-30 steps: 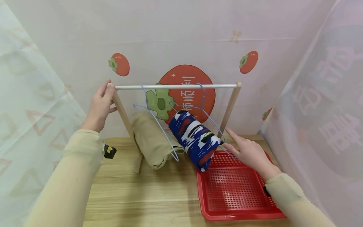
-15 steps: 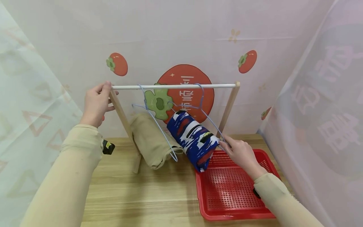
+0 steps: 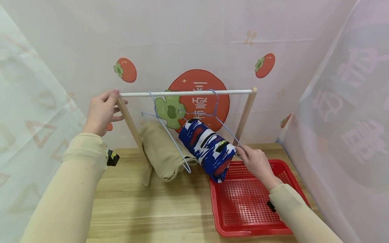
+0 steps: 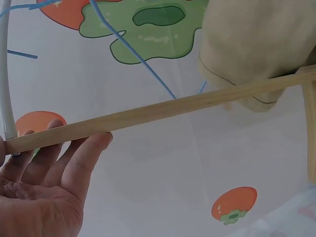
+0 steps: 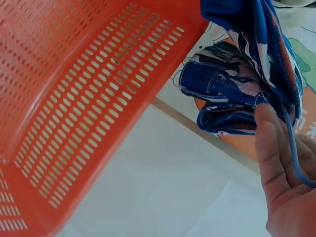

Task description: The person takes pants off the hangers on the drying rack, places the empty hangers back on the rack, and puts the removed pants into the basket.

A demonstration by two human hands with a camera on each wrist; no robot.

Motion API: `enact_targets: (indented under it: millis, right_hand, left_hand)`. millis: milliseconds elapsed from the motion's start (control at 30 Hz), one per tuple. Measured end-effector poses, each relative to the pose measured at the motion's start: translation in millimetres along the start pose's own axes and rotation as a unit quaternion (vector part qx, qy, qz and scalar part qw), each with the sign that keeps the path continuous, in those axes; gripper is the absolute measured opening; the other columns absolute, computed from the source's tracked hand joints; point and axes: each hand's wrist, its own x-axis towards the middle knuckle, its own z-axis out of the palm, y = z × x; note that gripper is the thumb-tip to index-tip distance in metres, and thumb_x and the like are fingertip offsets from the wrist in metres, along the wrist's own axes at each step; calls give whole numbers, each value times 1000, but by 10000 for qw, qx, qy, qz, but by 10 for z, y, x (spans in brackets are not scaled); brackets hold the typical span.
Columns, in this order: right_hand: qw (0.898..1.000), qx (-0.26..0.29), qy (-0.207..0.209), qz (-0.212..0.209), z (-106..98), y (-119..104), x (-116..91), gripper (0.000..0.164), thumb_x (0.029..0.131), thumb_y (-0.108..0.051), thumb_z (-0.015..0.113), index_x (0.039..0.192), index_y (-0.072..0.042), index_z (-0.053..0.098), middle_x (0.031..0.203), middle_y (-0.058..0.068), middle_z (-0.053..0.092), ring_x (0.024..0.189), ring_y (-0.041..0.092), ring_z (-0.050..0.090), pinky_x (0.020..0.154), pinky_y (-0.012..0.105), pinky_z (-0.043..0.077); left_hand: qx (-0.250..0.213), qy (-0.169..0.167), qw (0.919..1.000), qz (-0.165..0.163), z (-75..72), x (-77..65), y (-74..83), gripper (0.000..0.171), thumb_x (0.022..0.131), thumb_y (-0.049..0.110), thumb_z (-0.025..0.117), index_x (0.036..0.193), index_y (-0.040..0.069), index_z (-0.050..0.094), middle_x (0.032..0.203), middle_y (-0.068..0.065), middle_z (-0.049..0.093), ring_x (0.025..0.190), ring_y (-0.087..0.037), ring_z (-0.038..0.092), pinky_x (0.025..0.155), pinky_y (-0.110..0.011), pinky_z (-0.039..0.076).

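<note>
My left hand (image 3: 101, 111) grips the top left corner of a small clothes rack, whose white bar (image 3: 185, 93) runs between wooden posts. In the left wrist view its fingers (image 4: 81, 170) lie along the left post (image 4: 173, 107). My right hand (image 3: 256, 163) pinches the lower right corner of a blue wire hanger (image 3: 226, 127) hooked on the bar. Over that hanger hangs a folded blue, white and red patterned garment (image 3: 206, 148). To its left, a folded khaki garment (image 3: 164, 152) hangs on another blue hanger (image 3: 171, 136). In the right wrist view, hanger wire (image 5: 294, 148) crosses the fingers.
A red perforated basket (image 3: 252, 233) stands on the wooden table (image 3: 158, 209) at the front right, under my right forearm. Behind the rack is a white backdrop (image 3: 194, 37) printed with red fruit. Pale curtains (image 3: 349, 128) flank both sides.
My right hand has moved left from above the basket, and its stretched fingers have closed on the hanger's corner. The left hand has kept its hold on the rack, shifting slightly left.
</note>
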Motion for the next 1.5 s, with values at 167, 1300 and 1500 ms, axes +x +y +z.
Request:
enact_targets:
  millis: [167, 1300, 1500]
  right_hand:
    - [9970, 751, -92, 178, 29, 55, 4, 29, 107, -26, 55, 94, -5, 70, 59, -6, 60, 47, 6, 57, 52, 28, 47]
    - [9900, 938, 577, -880, -155, 315, 63, 19, 104, -1, 55, 87, -4, 63, 71, 6, 66, 47, 7, 62, 43, 20, 50]
    - [9862, 883, 761, -1177, -215, 331, 47, 20, 102, 4, 56, 85, -5, 61, 70, 3, 62, 49, 8, 65, 45, 21, 53]
  left_hand:
    - [-76, -143, 9999, -40, -31, -24, -12, 62, 98, 62, 50, 141, 18, 56, 111, 5, 73, 114, -17, 68, 79, -32, 62]
    - [-462, -397, 9976, -334, -29, -67, -31, 65, 92, 69, 51, 134, 22, 59, 124, 0, 66, 109, -7, 67, 84, -34, 61]
    - [-505, -331, 9977, -293, -2, -59, -23, 65, 91, 70, 51, 133, 21, 60, 124, 0, 66, 116, -15, 65, 84, -34, 61]
